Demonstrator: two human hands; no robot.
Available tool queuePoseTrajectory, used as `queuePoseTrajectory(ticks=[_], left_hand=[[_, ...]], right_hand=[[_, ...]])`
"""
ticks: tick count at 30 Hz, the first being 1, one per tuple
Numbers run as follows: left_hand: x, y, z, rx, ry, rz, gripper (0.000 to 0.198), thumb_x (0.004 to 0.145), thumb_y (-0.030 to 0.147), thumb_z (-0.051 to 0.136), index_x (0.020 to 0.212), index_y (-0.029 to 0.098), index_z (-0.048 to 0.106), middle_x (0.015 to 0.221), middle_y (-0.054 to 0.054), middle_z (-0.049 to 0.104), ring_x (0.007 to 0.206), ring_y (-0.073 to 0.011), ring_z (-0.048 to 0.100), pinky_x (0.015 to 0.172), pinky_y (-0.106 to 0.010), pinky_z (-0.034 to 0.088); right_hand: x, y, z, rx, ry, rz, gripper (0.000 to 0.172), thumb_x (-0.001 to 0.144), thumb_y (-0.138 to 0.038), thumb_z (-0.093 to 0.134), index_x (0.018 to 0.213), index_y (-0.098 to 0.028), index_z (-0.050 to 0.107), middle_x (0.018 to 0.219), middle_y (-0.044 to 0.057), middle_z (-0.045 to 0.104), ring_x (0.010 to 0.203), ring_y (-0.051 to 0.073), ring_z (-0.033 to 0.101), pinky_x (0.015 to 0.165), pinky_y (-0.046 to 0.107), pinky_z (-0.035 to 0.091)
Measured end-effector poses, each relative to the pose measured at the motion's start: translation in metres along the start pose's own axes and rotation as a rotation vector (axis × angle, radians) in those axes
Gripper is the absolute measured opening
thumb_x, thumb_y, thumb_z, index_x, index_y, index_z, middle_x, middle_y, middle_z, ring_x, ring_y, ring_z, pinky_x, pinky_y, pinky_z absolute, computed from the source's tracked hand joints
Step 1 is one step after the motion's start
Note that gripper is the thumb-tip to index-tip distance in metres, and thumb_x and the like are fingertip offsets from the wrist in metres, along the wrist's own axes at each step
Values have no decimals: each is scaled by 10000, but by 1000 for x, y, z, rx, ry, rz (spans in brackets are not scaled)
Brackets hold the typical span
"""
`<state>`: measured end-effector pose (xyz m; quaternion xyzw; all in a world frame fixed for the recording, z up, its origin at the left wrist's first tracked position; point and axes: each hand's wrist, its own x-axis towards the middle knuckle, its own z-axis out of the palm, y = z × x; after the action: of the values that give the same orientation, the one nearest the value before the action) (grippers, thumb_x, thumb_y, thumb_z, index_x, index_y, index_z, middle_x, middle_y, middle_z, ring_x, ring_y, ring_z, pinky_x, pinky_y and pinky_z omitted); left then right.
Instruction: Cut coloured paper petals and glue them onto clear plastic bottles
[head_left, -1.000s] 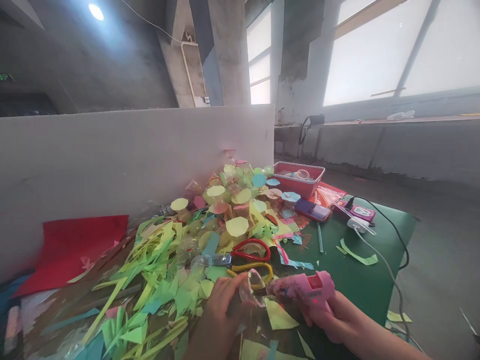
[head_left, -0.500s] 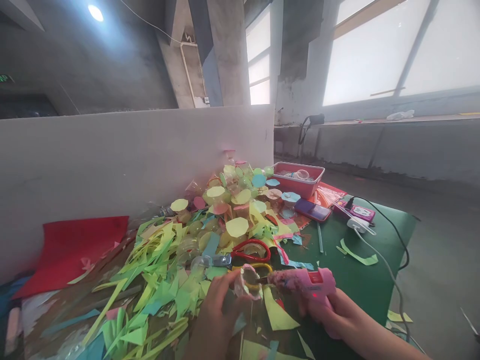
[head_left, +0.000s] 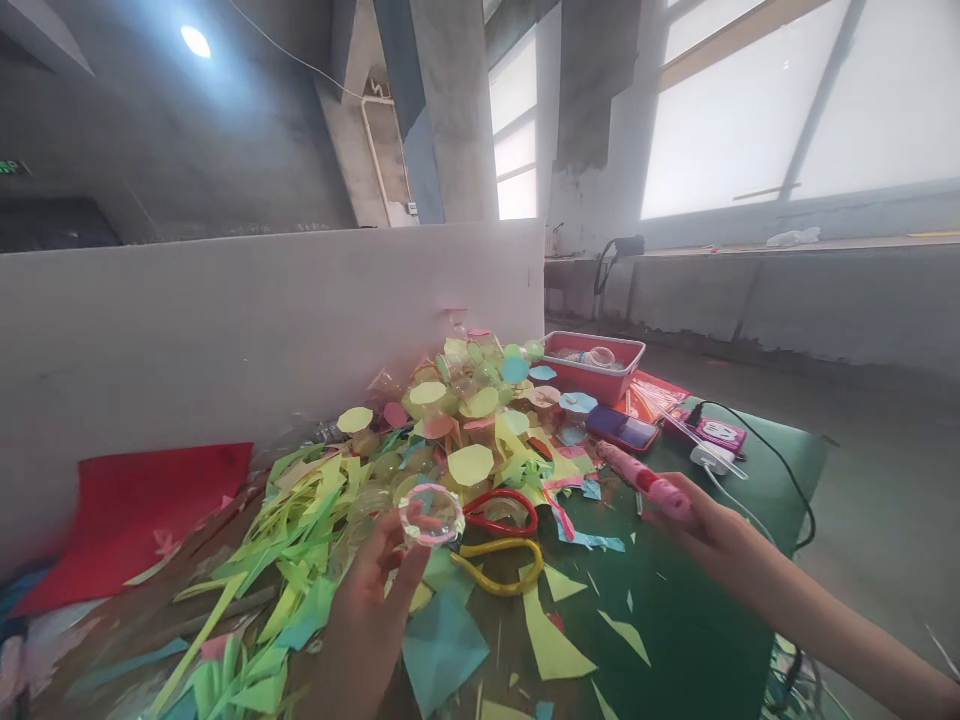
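My left hand [head_left: 375,585] holds a small clear plastic cup [head_left: 431,515] up over the paper scraps, its open mouth facing me. My right hand [head_left: 694,515] is stretched out to the right and grips a pink glue gun [head_left: 637,475], whose nozzle points away toward a dark phone [head_left: 622,430]. Scissors with a red and a yellow handle [head_left: 499,540] lie on the green table [head_left: 675,620] between my hands. A heap of cups capped with coloured paper discs [head_left: 472,400] lies behind them.
A white board [head_left: 225,340] stands along the table's back. Red paper [head_left: 127,510] lies at the left, cut green and yellow strips [head_left: 300,540] in front. A pink tray [head_left: 596,362], a pink card [head_left: 712,432] and a white plug with black cable [head_left: 750,450] are at the right.
My hands have come apart: the right one swung the glue gun away to the right and farther back, while the left one lifted the clear cup up and to the left.
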<state>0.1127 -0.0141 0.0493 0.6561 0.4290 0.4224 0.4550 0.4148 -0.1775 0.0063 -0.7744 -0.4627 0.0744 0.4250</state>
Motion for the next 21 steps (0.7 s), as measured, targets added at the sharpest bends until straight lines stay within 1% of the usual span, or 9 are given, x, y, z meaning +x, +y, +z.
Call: queuePoseTrajectory(ticks=[2,3,5,6,8,11,16,19,21], left_hand=[[2,1,-1,-17,27,12,602,691,693,592,1088,241,610,1126,-71,681,910,-232,638,772,-310,492],[3,1,-2,-19,32,14,604,689,694,594,1092,243,606,1134,-67,679,936,-235,635,788,-312,487],[3,1,-1,-16,36,12,601,686,694,599,1089,248,604,1118,-55,684,963,-235,630,820,-314,475],[3,1,-1,-16,37,10,600,685,696,598,1086,250,603,1102,-50,690,964,-233,629,832,-315,471],[3,1,0,-14,39,8,598,685,701,590,1080,253,604,1069,-44,700,946,-230,634,842,-318,468],[3,2,0,-7,43,8,593,680,704,588,1060,249,607,1060,-45,701,917,-227,640,844,-325,470],[8,4,-5,-6,47,42,543,700,675,594,1015,232,601,1065,-55,694,977,-242,633,832,-322,473],[15,8,-12,-39,50,72,509,728,622,609,1034,216,582,1013,-61,700,957,-229,640,759,-293,489],[20,12,-19,-58,58,76,507,720,601,635,1033,207,575,986,-64,703,903,-216,650,682,-269,492]], right_hand=[[2,6,-3,-152,-91,-81,355,882,-505,479,1104,-243,567,880,38,704,698,218,645,596,299,512],[3,9,-2,-231,-112,-127,354,906,-487,443,1129,-234,550,957,63,699,782,235,652,657,323,518],[4,16,2,-361,-93,-233,354,940,-465,392,1126,-211,552,1053,105,678,901,262,639,757,370,507],[4,20,5,-416,-89,-283,362,956,-458,366,1131,-202,553,1070,116,672,921,266,632,786,386,498],[7,26,11,-509,-76,-371,388,982,-442,317,1162,-187,547,1040,122,671,902,263,625,797,399,485],[14,30,19,-606,-47,-472,412,997,-432,295,1215,-174,532,969,108,670,846,251,607,773,392,477],[20,27,25,-728,-11,-577,400,1001,-424,303,1222,-195,546,920,82,654,783,246,550,722,387,454],[16,21,22,-830,21,-628,381,999,-400,315,1224,-202,551,906,81,627,800,256,527,740,403,439],[11,12,17,-891,66,-659,378,994,-383,306,1143,-191,595,898,101,612,818,277,519,730,416,427]])
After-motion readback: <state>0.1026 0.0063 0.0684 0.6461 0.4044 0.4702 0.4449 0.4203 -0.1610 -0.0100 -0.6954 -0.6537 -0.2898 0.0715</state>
